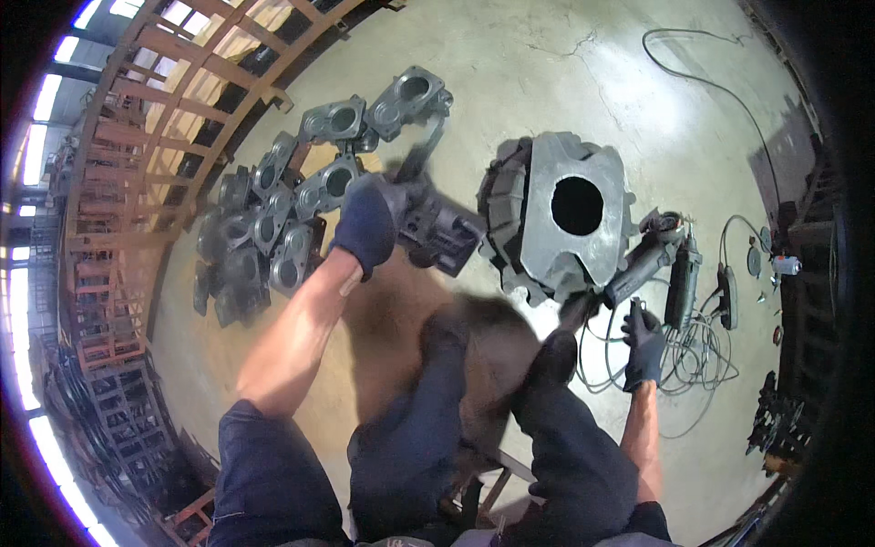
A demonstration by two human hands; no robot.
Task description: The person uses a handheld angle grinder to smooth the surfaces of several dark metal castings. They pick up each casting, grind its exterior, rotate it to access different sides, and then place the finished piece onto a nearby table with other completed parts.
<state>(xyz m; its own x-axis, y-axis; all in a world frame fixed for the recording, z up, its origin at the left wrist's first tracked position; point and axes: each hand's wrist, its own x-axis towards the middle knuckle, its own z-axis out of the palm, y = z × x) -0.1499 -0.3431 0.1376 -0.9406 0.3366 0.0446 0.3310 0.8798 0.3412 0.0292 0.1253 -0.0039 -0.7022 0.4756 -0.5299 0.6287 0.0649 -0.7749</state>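
My left hand [367,223], in a dark blue glove, is closed on a dark grey metal casting [445,228] with slots and holes in its face. A narrow arm of metal rises from behind it; whether the two are one piece I cannot tell. To the right, my gloved right hand [644,348] is closed low beside power tool cables, with a small dark end [635,312] showing above its fingers. Between and beyond my hands stands a large grey metal housing [547,173] with a round hole in its top face. A dark angle grinder [640,269] lies against its right side.
Several flanged castings [326,185] cover the floor at left. A slim black power tool [682,284], coiled cables [697,356] and a power strip [727,296] lie at right. Rusty metal racking [118,214] lines the left. My knees frame a dark shadow.
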